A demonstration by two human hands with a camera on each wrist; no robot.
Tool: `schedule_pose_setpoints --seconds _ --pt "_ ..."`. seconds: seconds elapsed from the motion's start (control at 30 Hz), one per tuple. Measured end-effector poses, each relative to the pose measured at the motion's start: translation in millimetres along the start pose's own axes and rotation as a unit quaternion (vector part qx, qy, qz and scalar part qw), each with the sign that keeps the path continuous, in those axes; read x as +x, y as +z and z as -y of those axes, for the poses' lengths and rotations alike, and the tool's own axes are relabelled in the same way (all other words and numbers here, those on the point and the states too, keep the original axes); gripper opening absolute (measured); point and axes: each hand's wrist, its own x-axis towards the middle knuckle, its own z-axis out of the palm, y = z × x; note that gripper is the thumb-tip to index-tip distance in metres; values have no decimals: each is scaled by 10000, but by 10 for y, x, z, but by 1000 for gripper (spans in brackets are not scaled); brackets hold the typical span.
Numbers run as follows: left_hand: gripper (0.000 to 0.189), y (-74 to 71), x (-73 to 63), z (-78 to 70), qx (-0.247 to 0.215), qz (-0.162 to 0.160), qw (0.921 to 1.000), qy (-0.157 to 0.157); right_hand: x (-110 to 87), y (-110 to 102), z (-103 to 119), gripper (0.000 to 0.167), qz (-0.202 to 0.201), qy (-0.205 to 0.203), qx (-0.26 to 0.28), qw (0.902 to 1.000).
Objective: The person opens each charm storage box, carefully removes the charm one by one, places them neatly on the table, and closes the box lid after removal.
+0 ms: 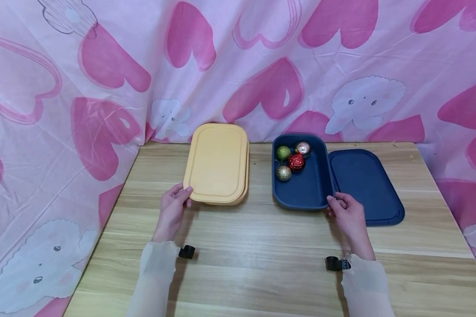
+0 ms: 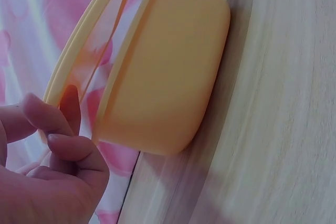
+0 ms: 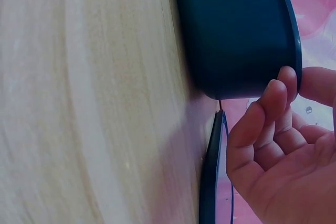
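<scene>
My left hand (image 1: 172, 212) pinches the near-left corner of a yellow lid (image 1: 217, 160). The left wrist view shows this lid raised at an angle over a yellow box (image 2: 170, 66), with a gap between them; the box's inside is hidden. To the right, my right hand (image 1: 350, 220) grips the near-right corner of a dark blue box (image 1: 311, 189) by its rim, thumb on one side and fingertips on the other. Inside the blue box, toward its far left, lie a green bauble (image 1: 283, 153), a red bauble (image 1: 296, 162), a gold bauble (image 1: 283, 173) and a shiny pinkish one (image 1: 303, 149).
A dark blue lid (image 1: 366, 187) lies on the wooden table (image 1: 254, 259) just right of the blue box. Pink heart-patterned cloth (image 1: 258, 88) hangs behind the table and along its left side. Black wrist cameras (image 1: 187, 252) show at both sleeves.
</scene>
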Motion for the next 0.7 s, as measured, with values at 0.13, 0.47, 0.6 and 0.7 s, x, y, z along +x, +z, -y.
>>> schedule_pose_setpoints --seconds 0.13,0.47,0.6,0.7 --pt "30 -41 -6 -1 -26 -40 10000 -12 1 -4 0 57 25 8 22 10000" --pt "36 -151 -48 4 -128 -121 9998 -80 9 -11 -20 56 69 -12 -42 10000" --pt "36 -202 -67 -6 -115 -140 9997 -169 10 -9 -19 55 58 2 -41 10000" --pt "33 -244 -82 -10 -198 -169 9995 -181 9 -9 -15 55 53 6 -51 10000"
